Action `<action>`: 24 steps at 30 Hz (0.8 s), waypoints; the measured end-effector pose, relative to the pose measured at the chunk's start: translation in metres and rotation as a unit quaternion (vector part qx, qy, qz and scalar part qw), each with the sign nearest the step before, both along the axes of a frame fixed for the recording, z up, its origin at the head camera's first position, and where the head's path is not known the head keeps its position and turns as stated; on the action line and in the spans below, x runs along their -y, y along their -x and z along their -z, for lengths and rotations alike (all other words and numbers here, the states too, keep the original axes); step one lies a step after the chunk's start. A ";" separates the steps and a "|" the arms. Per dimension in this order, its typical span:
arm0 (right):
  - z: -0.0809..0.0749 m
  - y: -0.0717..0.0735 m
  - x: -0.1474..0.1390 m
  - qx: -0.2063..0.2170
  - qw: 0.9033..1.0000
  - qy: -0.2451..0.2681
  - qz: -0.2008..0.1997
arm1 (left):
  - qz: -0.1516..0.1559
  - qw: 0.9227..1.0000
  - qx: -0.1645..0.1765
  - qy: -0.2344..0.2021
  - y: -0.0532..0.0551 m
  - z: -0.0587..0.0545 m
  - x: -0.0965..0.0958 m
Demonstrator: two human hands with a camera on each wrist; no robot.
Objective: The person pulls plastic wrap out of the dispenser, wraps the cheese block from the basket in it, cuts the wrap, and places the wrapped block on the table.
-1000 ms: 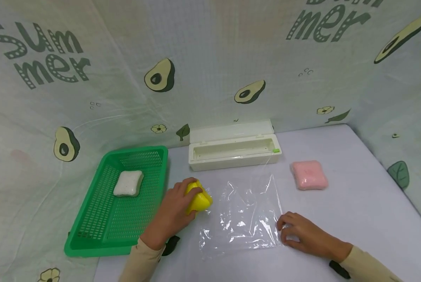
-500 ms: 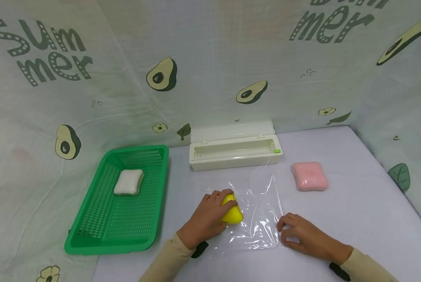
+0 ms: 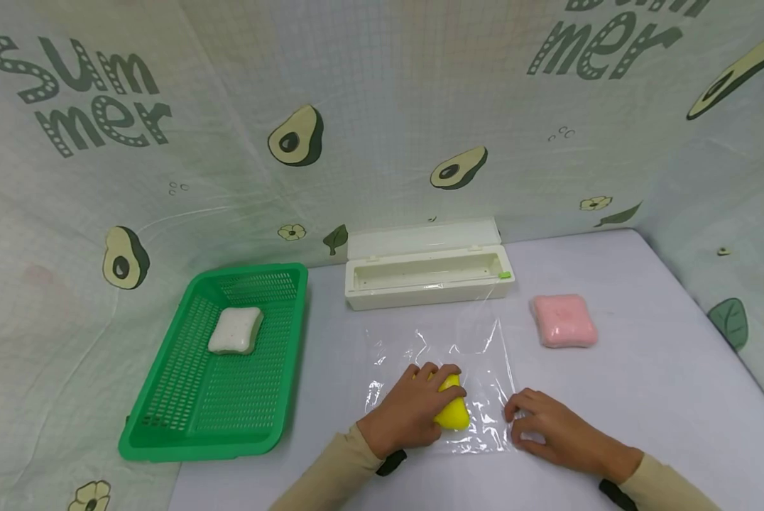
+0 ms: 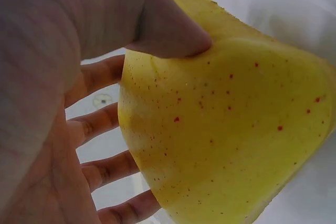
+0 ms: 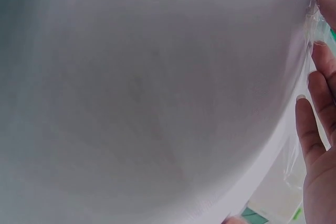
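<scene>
My left hand holds a yellow pillow-shaped block over the clear plastic film. In the left wrist view, the yellow block has small red specks; the thumb lies on one face and the fingers reach behind it. At the film's right edge, my right hand rests with thumb and fingers apart, fingertips on or beside the film. The right wrist view shows several fingers fairly straight against the film's edge. Whether the yellow block touches the film is hidden.
A long white box with raised lid and green slider stands behind the film. A pink pillow-shaped block lies to the right. At left, a green basket holds a white block. A printed cloth forms the backdrop.
My left hand has carried the yellow block rightward and nearer, from beside the basket to over the film's middle. The right hand has stayed at the film's right edge.
</scene>
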State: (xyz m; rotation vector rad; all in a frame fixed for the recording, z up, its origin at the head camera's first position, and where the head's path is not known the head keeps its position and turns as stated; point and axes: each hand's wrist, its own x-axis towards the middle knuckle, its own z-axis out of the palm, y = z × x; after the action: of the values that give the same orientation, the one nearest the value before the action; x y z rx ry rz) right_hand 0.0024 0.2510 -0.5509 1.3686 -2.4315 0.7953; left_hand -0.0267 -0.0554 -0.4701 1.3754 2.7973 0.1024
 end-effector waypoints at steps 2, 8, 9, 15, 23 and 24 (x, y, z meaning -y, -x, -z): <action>0.000 0.000 0.000 0.001 1.000 -0.001 0.002 | 0.005 1.000 0.004 0.003 0.000 0.004 -0.002; 0.002 -0.001 -0.001 0.011 1.000 -0.001 0.005 | 0.014 0.999 0.020 0.024 0.003 0.014 -0.007; 0.002 -0.001 0.000 0.011 1.000 0.000 0.004 | 0.013 0.999 0.024 0.028 0.004 0.016 -0.007; 0.002 -0.002 0.000 0.009 1.000 0.005 0.002 | 0.014 0.998 0.052 0.035 0.009 0.026 -0.008; 0.003 -0.001 0.000 0.008 1.000 0.009 -0.003 | 0.006 0.994 0.106 -0.007 0.011 0.034 0.007; 0.003 -0.001 0.000 0.006 1.000 0.012 -0.005 | -0.001 0.993 0.112 -0.023 0.011 0.035 0.013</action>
State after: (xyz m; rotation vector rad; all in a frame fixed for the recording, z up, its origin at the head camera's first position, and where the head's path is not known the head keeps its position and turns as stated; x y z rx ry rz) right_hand 0.0032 0.2509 -0.5542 1.3730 -2.4178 0.8352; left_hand -0.0376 -0.0689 -0.5050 1.2828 2.6268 0.3033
